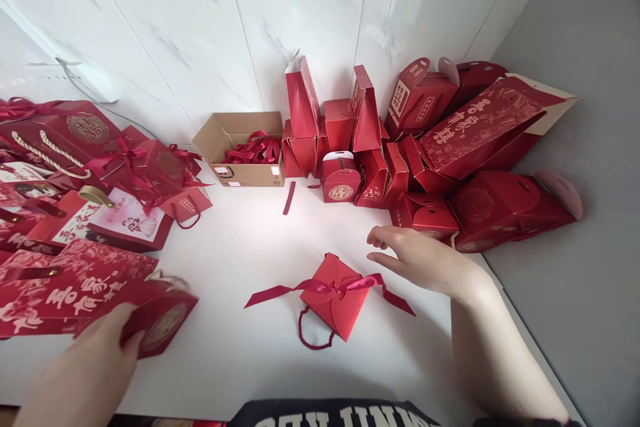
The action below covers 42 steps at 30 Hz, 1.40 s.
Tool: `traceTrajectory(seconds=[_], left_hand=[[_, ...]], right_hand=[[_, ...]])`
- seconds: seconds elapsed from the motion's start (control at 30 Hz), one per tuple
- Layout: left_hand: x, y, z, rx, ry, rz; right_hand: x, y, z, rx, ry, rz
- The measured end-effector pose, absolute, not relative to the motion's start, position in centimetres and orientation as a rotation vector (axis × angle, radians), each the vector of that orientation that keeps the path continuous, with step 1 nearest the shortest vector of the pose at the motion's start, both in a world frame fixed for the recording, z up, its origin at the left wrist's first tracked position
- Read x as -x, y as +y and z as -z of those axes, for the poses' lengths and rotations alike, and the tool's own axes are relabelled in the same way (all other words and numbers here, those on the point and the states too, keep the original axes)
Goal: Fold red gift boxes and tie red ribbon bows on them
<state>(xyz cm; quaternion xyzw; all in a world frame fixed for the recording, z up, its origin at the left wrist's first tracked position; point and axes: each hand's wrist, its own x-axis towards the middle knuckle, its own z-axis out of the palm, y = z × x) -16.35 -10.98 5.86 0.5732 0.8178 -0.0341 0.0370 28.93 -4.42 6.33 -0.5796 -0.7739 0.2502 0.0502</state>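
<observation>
My left hand is closed on a dark red gift box with a gold round emblem, low on the left beside the other boxes. Between my hands, on the white table, lies a red square box with interlocking petal flaps. A wine-red ribbon passes over its middle, both tails spread sideways. From its lower left side loops a dark red cord handle. My right hand hovers above and right of this box, empty, thumb and fingers apart. Just behind it sits a small red box.
A cardboard carton of loose ribbon stands at the back, with a short ribbon strip before it. Folded red boxes crowd the back right against a grey side panel. Finished-looking gift bags pile up at left.
</observation>
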Motion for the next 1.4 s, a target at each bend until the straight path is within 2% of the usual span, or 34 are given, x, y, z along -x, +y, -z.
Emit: traceTrajectory(seconds=[0.13,0.37,0.6,0.73,0.83,0.9,1.13,1.2,1.3,1.4], left_hand=[[9.8,-7.8,-6.2,-2.009,2.256,0.112],[-1.4,-0.7,-5.3,-2.504,1.396,-0.228],[-9.6,4.7,-1.9,-2.398,0.771,-0.568],[-12.7,5.8,0.1,-2.329,0.742,-0.7],[-13.1,5.6,0.2,-2.322,0.71,-0.732],[-12.2,4.8,-0.8,-2.334,0.721,-0.741],[-3.7,-1.7,-7.2,-2.524,1.079,-0.528],[0.6,-3.8,-7.6,-2.533,1.416,-0.506],[8.2,-6.5,-6.5,-2.379,2.16,-0.423],[14.2,-9.0,-5.7,-1.663,2.889,-0.239]], right_hand=[[-29.0,-4.5,-6.4,1.759,-2.357,-0.744],[-30.1,-4.9,-6.6,1.749,-2.318,-0.698],[-30.1,-4.3,-7.1,1.881,-2.243,-0.642],[-30.1,-3.2,-6.4,2.198,-2.1,-0.274],[-30.4,-2.0,-5.0,2.139,-2.075,0.053],[-30.5,-1.0,-3.7,2.042,-2.087,0.144],[-30.4,1.0,-0.3,2.025,-2.147,0.238],[-30.4,1.0,-0.1,2.015,-2.153,0.229],[-30.6,0.9,0.0,2.013,-2.151,0.207],[-30.6,1.0,-0.1,2.02,-2.154,0.214]])
